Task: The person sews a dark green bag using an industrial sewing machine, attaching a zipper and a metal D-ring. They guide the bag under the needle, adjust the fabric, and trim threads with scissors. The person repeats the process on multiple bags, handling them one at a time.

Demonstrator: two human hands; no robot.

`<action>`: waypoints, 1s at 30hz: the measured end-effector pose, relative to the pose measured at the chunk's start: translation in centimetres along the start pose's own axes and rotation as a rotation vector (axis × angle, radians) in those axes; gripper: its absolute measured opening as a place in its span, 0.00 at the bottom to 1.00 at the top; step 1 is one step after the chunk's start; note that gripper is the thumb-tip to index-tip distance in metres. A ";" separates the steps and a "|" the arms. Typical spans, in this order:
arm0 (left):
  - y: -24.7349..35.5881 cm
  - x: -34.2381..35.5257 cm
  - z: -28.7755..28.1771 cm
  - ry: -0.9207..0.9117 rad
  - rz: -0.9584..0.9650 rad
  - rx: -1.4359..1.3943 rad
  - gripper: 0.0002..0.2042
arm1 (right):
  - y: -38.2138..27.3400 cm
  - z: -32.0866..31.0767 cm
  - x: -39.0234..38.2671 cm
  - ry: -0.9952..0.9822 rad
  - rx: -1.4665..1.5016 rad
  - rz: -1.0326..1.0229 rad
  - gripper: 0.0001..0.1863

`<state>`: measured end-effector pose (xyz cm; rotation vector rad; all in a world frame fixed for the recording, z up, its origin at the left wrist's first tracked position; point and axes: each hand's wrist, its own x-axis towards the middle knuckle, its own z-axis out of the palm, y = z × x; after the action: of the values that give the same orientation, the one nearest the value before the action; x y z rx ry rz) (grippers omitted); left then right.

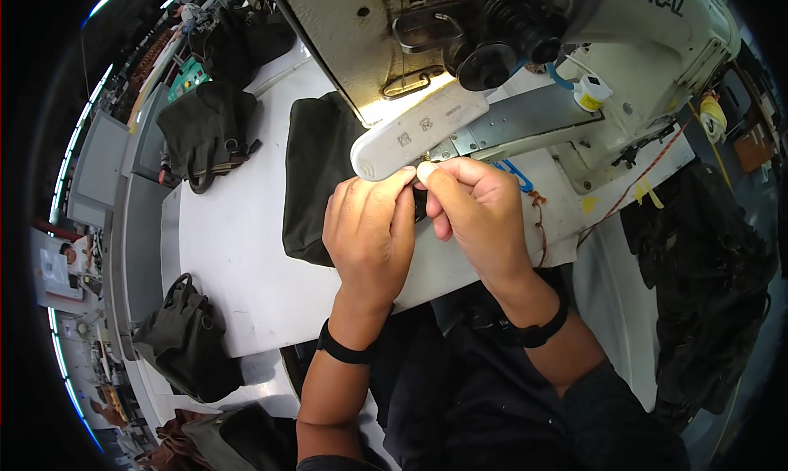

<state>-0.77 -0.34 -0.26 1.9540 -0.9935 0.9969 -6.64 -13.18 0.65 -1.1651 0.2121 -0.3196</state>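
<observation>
Sewing machine [657,52] above; dark bag [316,159] under left hand [369,225], grip unclear; right hand [484,212] pinched.

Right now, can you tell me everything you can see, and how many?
sewing machine: one, cream, top and right
rounded bar: one, white, just above the hands
bottle: one, white and yellow, upper right
loop-like thing: one, blue, beside right hand
cord: one, reddish, right
table: one, white, middle
bag-like piece: one, black, behind left hand
handled bags: at least two, dark, left
dark pile: count unclear, black, right
background person: at least one, pale clothing, far left
wristbands: two, black, one per wrist
left hand: one, bare, centre
right hand: one, bare, centre
</observation>
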 end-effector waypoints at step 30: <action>0.4 1.0 0.4 -0.042 -0.090 0.006 0.08 | -2.2 -1.6 3.0 -0.095 -0.206 -0.202 0.09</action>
<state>-0.56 -1.14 0.54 2.0132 -0.9182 0.9134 -4.69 -16.44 2.03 -1.4056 0.0442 -0.4265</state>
